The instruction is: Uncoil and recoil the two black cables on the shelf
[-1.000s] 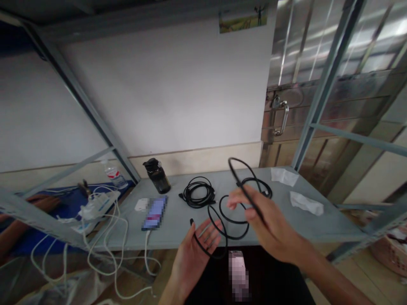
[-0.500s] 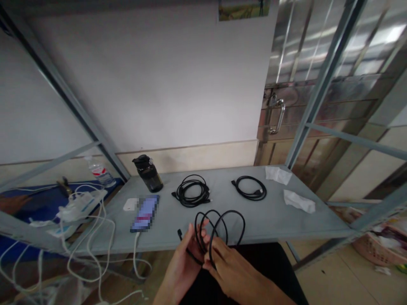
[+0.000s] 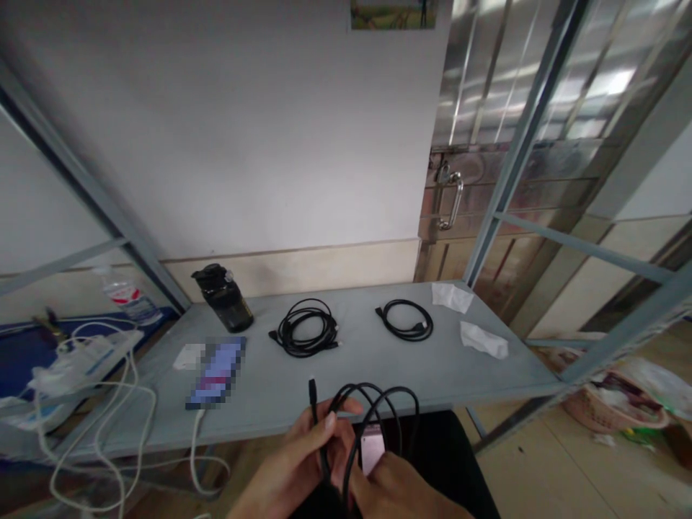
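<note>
- Our left hand (image 3: 300, 461) grasps a black cable (image 3: 397, 391), thumb pressed across it near one end, so that its plug (image 3: 312, 391) pokes up above the fingers.
- Our right hand (image 3: 397, 494) is closed around the same cable, low in the view; its fingertips are hidden, so we cannot tell exactly how it pinches.
- The held cable is off the grey table (image 3: 362, 360), in front of its near edge and above our lap, its loops arching up between and over both hands.
- Two coiled black cables lie on the table: a thicker bundle (image 3: 296, 347) on the left and a smaller ring (image 3: 416, 331) on the right, well apart. We judge both to be finished.
- We judge the third to be partly wound: several loops are formed, but they stand loose and uneven, and the plug end is free.
- Not yet done, by our reckoning: closing those loops into a neat coil and laying it down.
</note>
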Demonstrator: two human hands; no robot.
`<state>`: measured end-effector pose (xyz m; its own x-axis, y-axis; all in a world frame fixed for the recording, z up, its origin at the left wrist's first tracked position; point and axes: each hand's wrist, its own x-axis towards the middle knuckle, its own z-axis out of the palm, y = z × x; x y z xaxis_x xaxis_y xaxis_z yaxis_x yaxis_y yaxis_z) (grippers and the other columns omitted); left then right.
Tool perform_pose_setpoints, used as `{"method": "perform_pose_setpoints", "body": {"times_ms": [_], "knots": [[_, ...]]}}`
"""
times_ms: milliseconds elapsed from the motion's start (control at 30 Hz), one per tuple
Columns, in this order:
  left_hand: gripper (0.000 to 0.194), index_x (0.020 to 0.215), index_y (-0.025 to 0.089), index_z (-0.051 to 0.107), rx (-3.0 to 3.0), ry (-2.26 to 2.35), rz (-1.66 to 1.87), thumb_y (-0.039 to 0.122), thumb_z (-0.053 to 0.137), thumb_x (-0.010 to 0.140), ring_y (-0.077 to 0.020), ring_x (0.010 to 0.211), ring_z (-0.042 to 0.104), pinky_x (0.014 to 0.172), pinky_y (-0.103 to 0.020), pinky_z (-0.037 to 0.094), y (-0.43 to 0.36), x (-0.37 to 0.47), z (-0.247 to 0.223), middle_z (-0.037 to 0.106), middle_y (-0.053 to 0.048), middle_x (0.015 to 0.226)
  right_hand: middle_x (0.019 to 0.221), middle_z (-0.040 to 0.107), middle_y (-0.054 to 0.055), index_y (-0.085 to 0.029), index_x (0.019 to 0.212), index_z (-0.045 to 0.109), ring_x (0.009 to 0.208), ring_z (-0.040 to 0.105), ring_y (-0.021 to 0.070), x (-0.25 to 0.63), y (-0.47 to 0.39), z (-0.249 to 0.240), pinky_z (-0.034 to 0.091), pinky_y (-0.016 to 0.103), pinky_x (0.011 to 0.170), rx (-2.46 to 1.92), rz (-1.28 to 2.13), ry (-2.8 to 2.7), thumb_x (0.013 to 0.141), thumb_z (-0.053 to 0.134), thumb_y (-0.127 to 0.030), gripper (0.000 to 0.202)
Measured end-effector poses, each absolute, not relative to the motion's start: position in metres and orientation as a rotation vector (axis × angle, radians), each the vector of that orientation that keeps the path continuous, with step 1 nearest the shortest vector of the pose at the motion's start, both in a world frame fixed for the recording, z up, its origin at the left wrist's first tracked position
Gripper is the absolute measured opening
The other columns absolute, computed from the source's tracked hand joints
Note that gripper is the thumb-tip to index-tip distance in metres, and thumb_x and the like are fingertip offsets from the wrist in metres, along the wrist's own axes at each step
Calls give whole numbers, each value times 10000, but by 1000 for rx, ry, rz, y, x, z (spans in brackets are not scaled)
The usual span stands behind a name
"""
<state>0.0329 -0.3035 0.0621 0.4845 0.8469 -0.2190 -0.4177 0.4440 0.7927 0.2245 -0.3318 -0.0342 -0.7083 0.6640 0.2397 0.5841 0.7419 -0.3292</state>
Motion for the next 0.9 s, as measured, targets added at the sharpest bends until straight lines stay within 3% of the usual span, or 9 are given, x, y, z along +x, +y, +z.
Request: {"method": "perform_pose_setpoints", "body": {"times_ms": [100, 233, 333, 433, 533, 600, 700, 800, 900], "knots": [[641, 1358, 190, 814, 778, 663, 804, 544, 1008, 860, -253, 754, 761, 695, -322, 576, -304, 28, 70, 806, -126, 893, 1030, 868, 99, -187, 1343, 720, 867, 829, 249, 228, -325, -19, 637, 267, 758, -929, 388, -2658, 1095, 715, -537, 429], [749, 1442, 255, 798, 812, 660, 726, 520, 1059, 792, -178, 532, 619, 607, -304, 484, -313, 19, 75, 753, -50, 715, 1109, 876, 64, -230, 1238, 764, 908, 837, 206, 223, -317, -9, 611, 229, 740, -705, 362, -2664, 1136, 665, -487, 293], [569, 1326, 274, 842, 827, 672, 709, 575, 996, 869, -127, 433, 465, 622, -305, 463, -322, 11, 78, 579, 34, 507, 1055, 881, 23, -251, 1122, 776, 794, 818, 173, 209, -313, -12, 551, 217, 613, -549, 338, -2688, 1155, 626, -448, 250], [467, 1228, 258, 856, 806, 622, 714, 664, 842, 999, -113, 382, 353, 645, -316, 474, -320, 3, 85, 368, 93, 394, 1021, 881, 36, -243, 1131, 771, 763, 810, 185, 198, -312, -9, 541, 237, 601, -512, 236, -2723, 1151, 632, -462, 261], [441, 1216, 202, 840, 746, 686, 806, 614, 779, 1070, -84, 392, 239, 678, -311, 509, -293, -11, 91, 307, 132, 440, 846, 841, 63, -188, 1260, 744, 653, 763, 229, 197, -300, 11, 563, 296, 619, -618, -11, -2725, 1157, 582, -635, 486], [397, 1221, 160, 820, 713, 771, 879, 521, 825, 1055, -84, 434, 253, 666, -293, 513, -261, -24, 92, 335, 133, 501, 714, 782, 41, -168, 1280, 729, 575, 710, 245, 199, -278, 33, 557, 330, 614, -703, -155, -2689, 1131, 539, -764, 643], [463, 1214, 114, 791, 739, 815, 1032, 513, 874, 996, -83, 471, 335, 624, -277, 506, -202, -43, 86, 410, 116, 593, 781, 793, 34, -189, 1161, 735, 719, 736, 221, 199, -224, 64, 589, 354, 824, -664, -298, -2637, 1166, 609, -592, 423], [544, 1087, 147, 752, 904, 925, 1276, 668, 831, 953, -95, 512, 383, 623, -293, 514, -145, -55, 72, 452, 95, 665, 1021, 814, 85, -178, 1113, 744, 1057, 736, 236, 191, -164, 76, 542, 423, 1092, -639, -367, -2639, 1169, 656, -441, 283], [613, 857, 224, 616, 1318, 1370, 1464, 829, 711, 895, -175, 588, 550, 628, -347, 539, -107, -58, 52, 556, 23, 694, 1188, 779, 120, -160, 1157, 757, 1257, 681, 262, 180, -124, 62, 473, 472, 1235, -799, -331, -2655, 1172, 645, -326, 200]]}}
